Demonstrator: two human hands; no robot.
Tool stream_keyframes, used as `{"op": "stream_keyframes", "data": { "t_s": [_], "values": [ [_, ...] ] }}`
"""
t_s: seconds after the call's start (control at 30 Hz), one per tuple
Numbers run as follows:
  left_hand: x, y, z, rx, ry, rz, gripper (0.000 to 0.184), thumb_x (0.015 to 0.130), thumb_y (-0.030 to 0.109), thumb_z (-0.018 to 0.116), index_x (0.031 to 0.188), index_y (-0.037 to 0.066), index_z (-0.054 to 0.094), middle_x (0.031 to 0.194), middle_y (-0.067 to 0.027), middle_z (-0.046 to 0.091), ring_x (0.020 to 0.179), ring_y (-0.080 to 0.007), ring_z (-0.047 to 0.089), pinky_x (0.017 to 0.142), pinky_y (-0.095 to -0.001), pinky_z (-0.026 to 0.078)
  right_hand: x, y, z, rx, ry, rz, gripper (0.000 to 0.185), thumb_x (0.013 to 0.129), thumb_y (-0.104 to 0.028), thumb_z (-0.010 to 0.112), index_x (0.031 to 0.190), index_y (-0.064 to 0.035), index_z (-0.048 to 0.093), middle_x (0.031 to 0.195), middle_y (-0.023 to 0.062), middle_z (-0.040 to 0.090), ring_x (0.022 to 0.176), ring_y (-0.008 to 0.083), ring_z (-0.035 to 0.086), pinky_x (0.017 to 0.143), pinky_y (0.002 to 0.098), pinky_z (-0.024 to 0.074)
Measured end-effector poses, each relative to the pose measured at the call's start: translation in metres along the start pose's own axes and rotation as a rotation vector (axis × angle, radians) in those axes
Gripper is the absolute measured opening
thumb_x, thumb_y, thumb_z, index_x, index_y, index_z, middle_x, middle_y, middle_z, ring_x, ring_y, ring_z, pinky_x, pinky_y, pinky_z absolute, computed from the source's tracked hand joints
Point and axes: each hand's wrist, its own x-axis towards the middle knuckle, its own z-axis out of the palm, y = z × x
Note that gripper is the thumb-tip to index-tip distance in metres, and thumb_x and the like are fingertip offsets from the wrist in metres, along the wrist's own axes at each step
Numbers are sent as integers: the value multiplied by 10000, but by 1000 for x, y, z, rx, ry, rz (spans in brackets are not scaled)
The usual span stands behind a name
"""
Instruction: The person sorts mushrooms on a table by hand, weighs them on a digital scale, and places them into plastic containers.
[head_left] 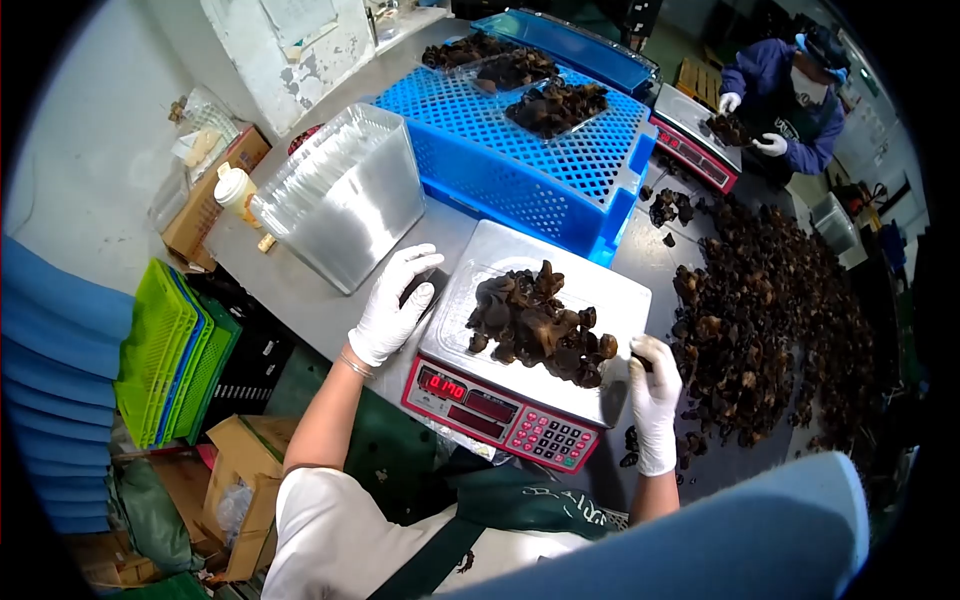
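A clear plastic tray (480, 290) of dark wood ear mushrooms (540, 325) rests on the white platform of an electronic scale (500, 405). The scale's red display reads 0.170. At the platform's left edge is my left hand (392, 308), white-gloved, fingers apart and holding nothing. My right hand (655, 400), also gloved, is by the platform's right edge, fingers curled. Between its thumb and forefinger shows a small dark piece that looks like wood ear mushroom.
Stacked clear trays (345, 200) stand left of a blue crate (510, 175) bearing filled trays (555, 108). A large wood ear heap (760, 320) covers the table's right side. Across the table, a gloved person (800, 105) works at another scale (695, 135). Green crates (160, 360) stand at left.
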Motion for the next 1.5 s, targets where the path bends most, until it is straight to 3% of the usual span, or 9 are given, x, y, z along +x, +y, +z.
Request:
{"op": "stream_keyframes", "data": {
  "t_s": [0.17,0.3,0.53,0.73,0.8,1.07,1.13,1.3,1.5],
  "values": [
    [-8,-16,-3,-9,85,-19,310,929,109,604,1232,44,619,1297,-149,551,1172,-267,563,1004,-350,450,34,-39,35,-281,-243,-115,348,873,-215,655,1200,-99,621,1264,117,594,1212,350,496,1103,487,270],
    [-21,-40,-17,368,174,-58,318,906,108,618,1218,49,617,1253,-154,569,1181,-313,551,1021,-372,434,46,-70,45,-410,-295,-222,531,755,-367,756,1218,-141,625,1211,61,589,1248,329,444,1133,559,209],
    [-46,-99,-3,787,-38,-285,605,822,340,698,1354,106,529,1360,-207,507,1268,-384,464,1078,-444,380,51,-70,61,-473,-351,-280,433,768,-185,746,1184,-128,636,1081,66,633,1088,282,553,1117,532,273],
    [-40,-125,25,909,-32,-281,689,792,436,715,1377,133,512,1383,-194,490,1255,-374,456,1043,-476,388,46,-62,27,15,-128,-115,358,804,53,601,1161,30,596,1057,179,630,1006,337,601,923,373,479],
    [-40,-129,29,911,-24,-286,669,791,438,717,1357,137,526,1366,-176,504,1223,-362,475,1014,-476,403,24,-38,11,178,-113,72,399,859,90,513,1251,40,570,1139,139,640,1058,228,615,960,330,476],
    [-40,-136,30,875,31,-224,804,744,447,747,1433,179,431,1300,-148,524,1173,-345,497,952,-487,411,-90,43,-80,217,442,578,386,953,-54,484,1323,30,557,1255,138,634,1119,215,611,1005,342,460],
    [-38,-134,29,853,61,-256,905,746,468,747,1501,169,347,1276,-169,529,1169,-352,499,951,-490,415,-124,58,-115,281,502,515,384,958,-115,515,1308,34,568,1280,148,621,1142,234,603,1005,367,473],
    [-37,-121,10,737,19,-345,1040,707,484,781,1536,119,270,1376,-238,398,1292,-412,407,1059,-507,372,-330,164,-222,306,1222,1020,398,974,-178,565,1324,11,553,1246,149,622,1084,284,612,944,373,511],
    [-29,-96,-14,570,284,-207,721,828,240,734,1436,38,403,1375,-219,413,1292,-381,415,1097,-432,352,-417,162,-270,-31,1341,1250,381,975,-159,561,1317,11,559,1254,142,624,1100,278,610,955,372,505]
  ]
}}
